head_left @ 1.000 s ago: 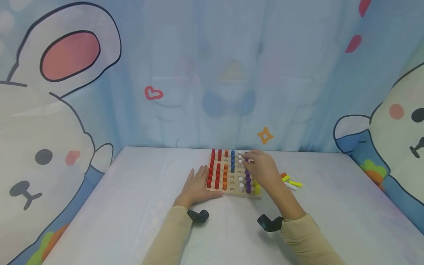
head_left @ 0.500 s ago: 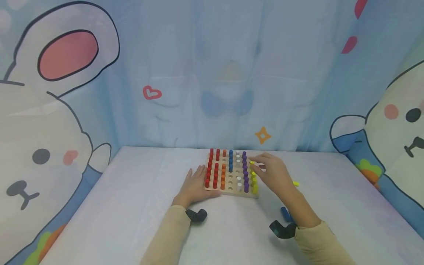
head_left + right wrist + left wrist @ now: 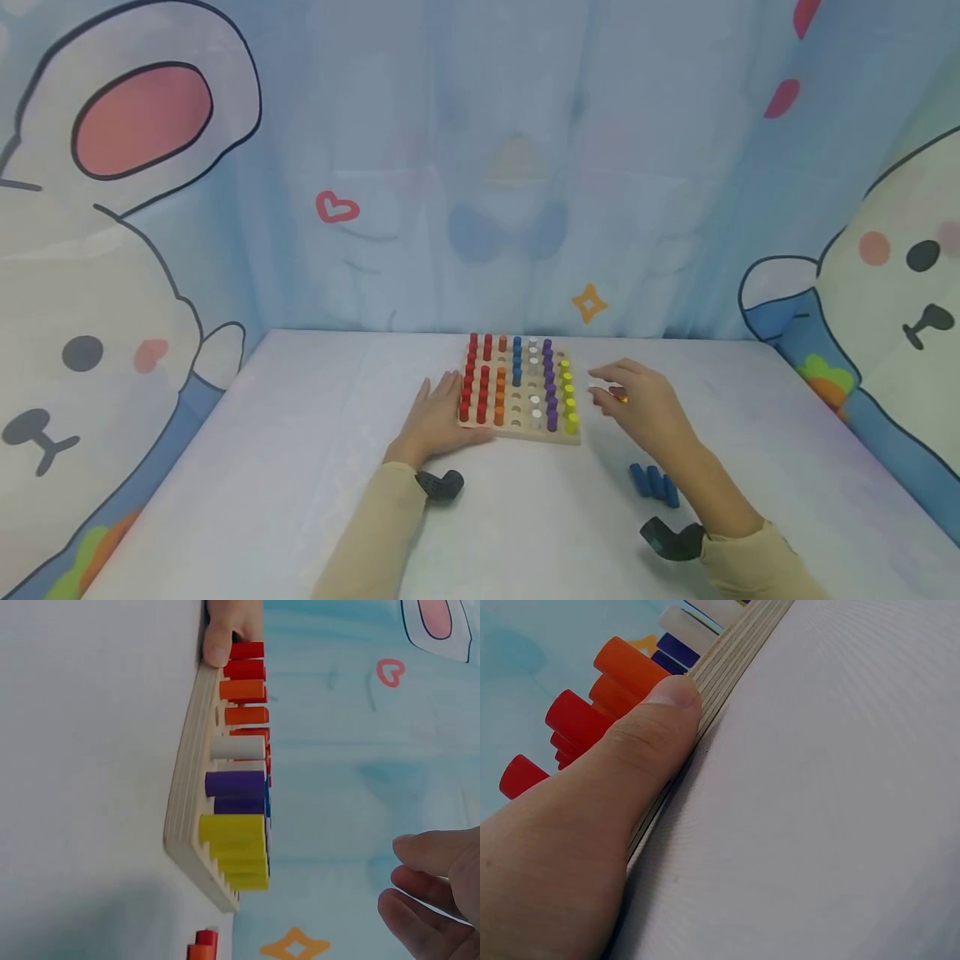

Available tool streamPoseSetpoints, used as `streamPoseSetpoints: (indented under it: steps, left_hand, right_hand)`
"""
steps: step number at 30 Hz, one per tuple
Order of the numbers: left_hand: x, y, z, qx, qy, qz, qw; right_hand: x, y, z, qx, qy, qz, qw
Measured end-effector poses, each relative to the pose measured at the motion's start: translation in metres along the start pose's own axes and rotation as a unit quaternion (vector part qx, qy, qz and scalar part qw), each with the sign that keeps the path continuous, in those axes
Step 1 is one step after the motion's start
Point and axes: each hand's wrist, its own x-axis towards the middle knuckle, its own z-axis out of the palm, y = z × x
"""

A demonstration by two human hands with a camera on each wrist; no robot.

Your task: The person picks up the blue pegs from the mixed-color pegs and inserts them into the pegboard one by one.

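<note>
A wooden pegboard stands on the table, with upright columns of red pegs, orange, blue, white, purple and yellow pegs. My left hand rests at its near left corner, fingers straight along the left side. In the left wrist view the thumb presses the board's layered edge beside an orange peg. To the right of the board is my right hand, thumb and fingers apart. Nothing shows between them in the right wrist view. Bare holes show in the blue column.
Three loose blue pegs lie on the table near the right wrist. Behind the right hand's fingers, red and yellow pegs partly show. The right wrist view has red and orange loose pegs. A printed curtain hangs behind.
My right hand has moved from over the board's white and purple pegs to the right, off the board. The yellow column and loose blue pegs have come into sight. My left hand stays at the corner.
</note>
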Motion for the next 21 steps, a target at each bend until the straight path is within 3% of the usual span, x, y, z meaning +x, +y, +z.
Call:
streamPoseSetpoints:
  steps: [8,21]
  left_hand:
    - [0.000,0.002,0.000,0.004,-0.005,-0.005,1.0000]
    - [-0.001,0.002,-0.001,-0.009,-0.003,-0.004,1.0000]
  right_hand:
    - [-0.016,0.017,-0.005,-0.027,0.027,-0.026,0.999]
    - [-0.037,0.041,-0.013,-0.041,0.003,0.022,0.999]
